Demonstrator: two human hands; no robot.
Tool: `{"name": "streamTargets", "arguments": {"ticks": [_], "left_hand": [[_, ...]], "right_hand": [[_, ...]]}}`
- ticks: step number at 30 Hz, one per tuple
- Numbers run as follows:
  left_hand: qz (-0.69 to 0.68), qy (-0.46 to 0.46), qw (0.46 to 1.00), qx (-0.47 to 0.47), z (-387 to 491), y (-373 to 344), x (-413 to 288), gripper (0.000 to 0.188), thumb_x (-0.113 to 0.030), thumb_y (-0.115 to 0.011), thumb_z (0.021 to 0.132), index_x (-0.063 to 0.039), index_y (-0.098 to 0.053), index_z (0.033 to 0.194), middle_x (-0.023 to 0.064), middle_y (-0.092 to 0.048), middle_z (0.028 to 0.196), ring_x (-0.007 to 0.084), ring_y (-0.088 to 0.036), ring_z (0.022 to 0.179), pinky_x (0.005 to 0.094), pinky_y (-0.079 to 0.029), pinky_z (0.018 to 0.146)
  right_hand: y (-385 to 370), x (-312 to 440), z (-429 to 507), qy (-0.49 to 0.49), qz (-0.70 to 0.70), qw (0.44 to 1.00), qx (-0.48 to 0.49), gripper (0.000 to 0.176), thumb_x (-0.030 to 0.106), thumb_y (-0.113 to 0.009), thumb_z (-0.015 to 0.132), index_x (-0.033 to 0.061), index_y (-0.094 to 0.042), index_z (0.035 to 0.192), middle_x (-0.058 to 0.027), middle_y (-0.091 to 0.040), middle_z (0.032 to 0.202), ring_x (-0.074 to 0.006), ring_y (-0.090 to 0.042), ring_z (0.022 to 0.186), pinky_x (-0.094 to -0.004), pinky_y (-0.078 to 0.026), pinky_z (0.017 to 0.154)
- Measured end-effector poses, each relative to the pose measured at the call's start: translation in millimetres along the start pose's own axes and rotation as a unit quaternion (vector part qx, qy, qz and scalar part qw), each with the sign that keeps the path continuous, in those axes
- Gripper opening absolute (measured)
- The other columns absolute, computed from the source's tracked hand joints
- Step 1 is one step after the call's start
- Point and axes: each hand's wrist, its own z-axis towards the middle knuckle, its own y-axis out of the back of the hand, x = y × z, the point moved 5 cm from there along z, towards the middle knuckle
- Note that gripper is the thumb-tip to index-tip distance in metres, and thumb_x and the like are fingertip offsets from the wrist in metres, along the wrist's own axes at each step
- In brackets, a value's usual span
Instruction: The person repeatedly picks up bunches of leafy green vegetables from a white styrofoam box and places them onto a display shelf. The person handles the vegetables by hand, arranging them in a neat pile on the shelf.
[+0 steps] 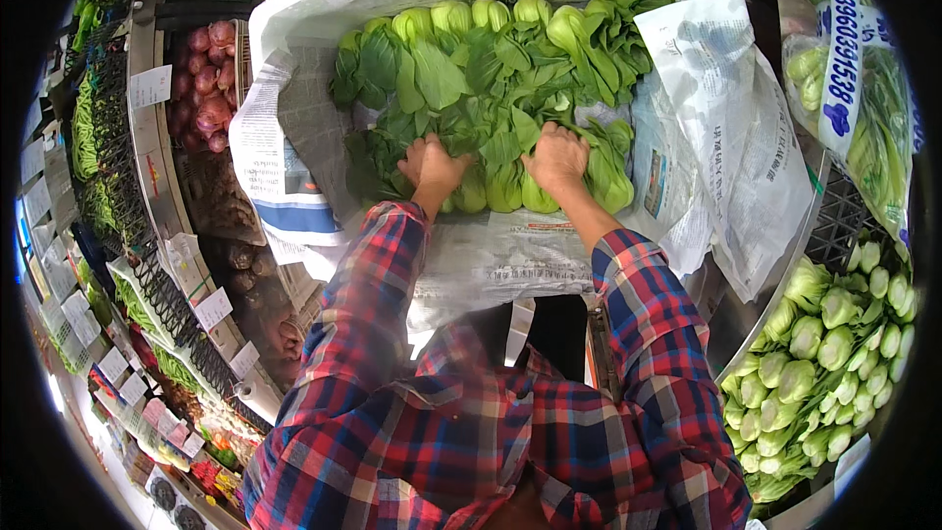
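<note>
Heads of bok choy [489, 81] lie in two rows inside a box lined with newspaper [508, 250]. The far row has its pale bases toward the far wall; the near row has its bases toward me, and the leaves meet in the middle. My left hand [436, 164] is down among the leaves of the near row, left of the middle, its fingertips hidden by leaves. My right hand [557, 156] rests on leaves of the same row, to the right, with its fingers bent into them. Whether either hand grips a head cannot be told.
Newspaper sheets [706, 125] hang over the box's right rim. Red onions [210, 81] and price cards [151, 86] are on the left shelf. More bok choy [817, 353] is piled at lower right, below bagged greens [876, 118]. Further vegetable displays line the far left.
</note>
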Motion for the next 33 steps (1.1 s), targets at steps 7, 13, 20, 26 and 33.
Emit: {"name": "streamTargets", "arguments": {"ticks": [7,13,20,26,33], "left_hand": [[-0.011,-0.179,0.981,-0.071,-24.5,-0.8,-10.5,0.035,-0.022,-0.076,0.064,-0.007,-0.059,0.089,0.0114,-0.064,0.095,0.0326,-0.058,0.098,0.0477,-0.041,0.081],[0.084,-0.178,0.979,0.061,-15.0,16.9,-41.0,0.084,-0.052,-0.077,0.065,-0.012,-0.048,0.133,0.0146,-0.058,0.111,0.0331,-0.055,0.108,0.0496,-0.041,0.089],[0.100,-0.163,0.978,0.081,2.3,-3.0,-67.4,0.056,-0.049,-0.071,0.068,-0.008,-0.063,0.106,0.0139,-0.067,0.101,0.0284,-0.063,0.099,0.0457,-0.040,0.091],[-0.064,-0.325,0.933,-0.139,-46.2,30.5,-45.3,0.012,-0.023,-0.067,0.064,-0.012,-0.065,0.070,0.0076,-0.066,0.077,0.0272,-0.062,0.075,0.0416,-0.036,0.070],[-0.010,-0.490,0.830,-0.268,-144.8,186.1,-78.6,0.041,-0.014,-0.067,0.053,-0.004,-0.065,0.093,0.0107,-0.063,0.080,0.0306,-0.060,0.077,0.0417,-0.038,0.072]], "right_hand": [[-0.8,31.9,-26.6,0.164,-0.008,0.984,-0.062,0.032,0.017,-0.072,0.068,0.0062,-0.059,0.095,-0.0093,-0.065,0.088,-0.0242,-0.063,0.090,-0.0387,-0.041,0.084],[20.6,12.5,-9.6,0.009,0.011,1.000,0.014,0.061,0.038,-0.079,0.068,0.0005,-0.055,0.110,-0.0188,-0.051,0.118,-0.0317,-0.051,0.113,-0.0461,-0.039,0.090],[-9.9,30.6,6.1,0.040,0.002,0.992,-0.118,0.030,0.021,-0.070,0.074,0.0023,-0.059,0.095,-0.0171,-0.063,0.093,-0.0316,-0.063,0.089,-0.0415,-0.046,0.081],[37.9,51.7,-42.5,0.179,0.048,0.971,-0.152,0.021,0.014,-0.068,0.068,0.0067,-0.057,0.084,-0.0115,-0.062,0.086,-0.0263,-0.061,0.084,-0.0386,-0.044,0.077],[174.9,38.2,-149.7,0.230,0.205,0.883,-0.354,0.024,0.008,-0.062,0.055,0.0073,-0.048,0.074,-0.0091,-0.048,0.071,-0.0286,-0.051,0.068,-0.0411,-0.037,0.063]]}}
